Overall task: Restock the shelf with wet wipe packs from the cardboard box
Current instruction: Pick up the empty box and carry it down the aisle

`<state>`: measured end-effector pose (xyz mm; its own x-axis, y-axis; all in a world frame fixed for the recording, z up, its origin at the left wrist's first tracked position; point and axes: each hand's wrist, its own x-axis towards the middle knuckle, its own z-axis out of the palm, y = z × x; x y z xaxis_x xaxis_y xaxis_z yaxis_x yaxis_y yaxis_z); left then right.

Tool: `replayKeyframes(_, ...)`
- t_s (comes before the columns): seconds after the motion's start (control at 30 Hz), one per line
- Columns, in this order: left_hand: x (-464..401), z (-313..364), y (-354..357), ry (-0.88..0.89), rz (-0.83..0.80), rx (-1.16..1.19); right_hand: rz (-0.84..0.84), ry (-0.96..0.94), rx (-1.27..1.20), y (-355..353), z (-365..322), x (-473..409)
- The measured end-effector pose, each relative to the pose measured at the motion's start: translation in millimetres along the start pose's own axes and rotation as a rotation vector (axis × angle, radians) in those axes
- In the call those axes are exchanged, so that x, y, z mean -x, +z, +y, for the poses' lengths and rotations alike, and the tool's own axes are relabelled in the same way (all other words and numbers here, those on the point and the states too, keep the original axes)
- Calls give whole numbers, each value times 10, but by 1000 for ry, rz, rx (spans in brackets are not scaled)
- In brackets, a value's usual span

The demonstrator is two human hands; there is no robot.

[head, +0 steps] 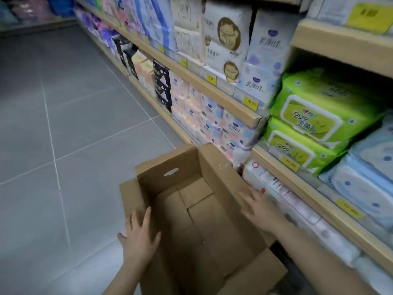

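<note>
While brown cardboard box [197,220] sits open on grey tiled floor [63,124], no packs visible inside. Left hand [139,237] flat, fingers spread, on left flap. Right hand [261,207] flat, unclenched, on right wall. Green wet wipe packs [314,122] stacked on wooden shelf [297,179], right.

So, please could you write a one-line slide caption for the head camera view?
Both hands, left hand and right hand, rest open on the empty cardboard box beside shelves of green wet wipe packs.

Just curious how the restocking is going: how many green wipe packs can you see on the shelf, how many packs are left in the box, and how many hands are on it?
Green wipe packs on the shelf: 2
Packs in the cardboard box: 0
Hands on the box, left hand and right hand: 2
Total: 4
</note>
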<state>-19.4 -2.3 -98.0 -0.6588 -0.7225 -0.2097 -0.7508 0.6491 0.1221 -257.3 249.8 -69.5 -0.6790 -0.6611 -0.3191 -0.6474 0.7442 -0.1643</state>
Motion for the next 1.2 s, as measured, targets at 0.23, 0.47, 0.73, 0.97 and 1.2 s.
replayKeyframes(0.23, -5, -62, 300, -73, 38, 135, -63, 16, -17, 461, 123, -194)
replayKeyframes(0.47, -51, -36, 170, -139, -27, 379, 14, -4, -163, 478, 29, -266)
replayKeyframes(0.73, -438, -408, -665, -67, 44, 324, 120, -80, -299, -289, -486, -378)
replayKeyframes(0.97, -613, -669, -1702, -46, 191, 320, 232, -139, -324, -1132, -1040, -458)
replayKeyframes(1.2, -1118, -674, -2139, -128, 244, 338, 254, -219, -329, -1707, -1186, -1094)
